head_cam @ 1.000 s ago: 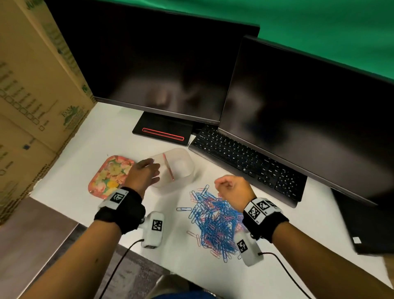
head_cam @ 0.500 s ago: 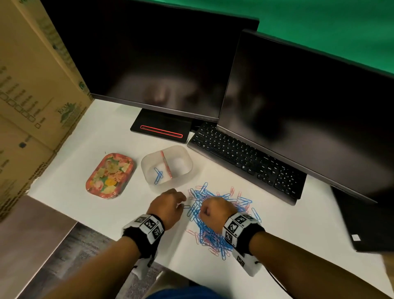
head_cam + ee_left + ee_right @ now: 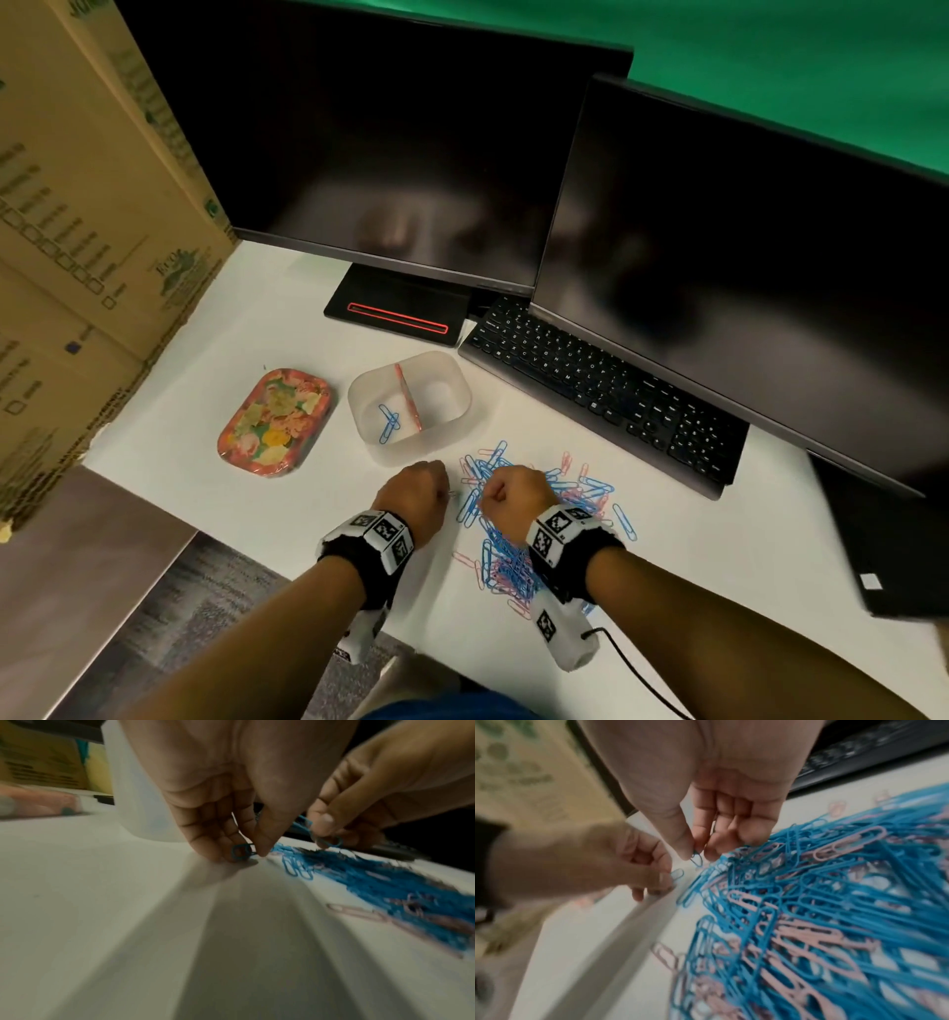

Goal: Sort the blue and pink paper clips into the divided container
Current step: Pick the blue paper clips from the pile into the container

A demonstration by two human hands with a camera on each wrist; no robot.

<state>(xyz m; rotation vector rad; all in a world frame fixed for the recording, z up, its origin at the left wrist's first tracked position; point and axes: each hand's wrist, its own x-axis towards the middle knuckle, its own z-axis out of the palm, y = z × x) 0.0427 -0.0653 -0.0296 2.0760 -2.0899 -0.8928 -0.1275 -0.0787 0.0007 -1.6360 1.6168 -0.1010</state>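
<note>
A white desk (image 3: 287,318) sits before a green backdrop, carrying two dark monitors, a black keyboard (image 3: 606,380) and, at its left edge, stacked cardboard boxes (image 3: 77,216). The landmark is the divided container (image 3: 457,406), a translucent tub with a pink partition; a few blue clips (image 3: 388,422) lie in its left compartment, while the right compartment looks bare, though glare makes that hard to judge. A floral tin (image 3: 272,422) rests just left of the container.

The pile of blue and pink paper clips (image 3: 534,519) spreads on the desk in front of the container and to its right, partly covered by the right wrist and its camera. From the head view both hands are seen only from the back, fingers hidden. The wrist views fill that in: the left hand (image 3: 231,805), just in front of the container, pinches a blue clip (image 3: 241,852) between thumb and fingers at the desk surface; the right hand (image 3: 713,797) pinches another blue clip (image 3: 696,859) at the pile's near-left edge. Both wrist pictures are smeared, so the far clips blur into streaks.

Compared with half a second ago, the hands sit in nearly the same spot by the pile, and the container's blue clips lie unchanged.
</note>
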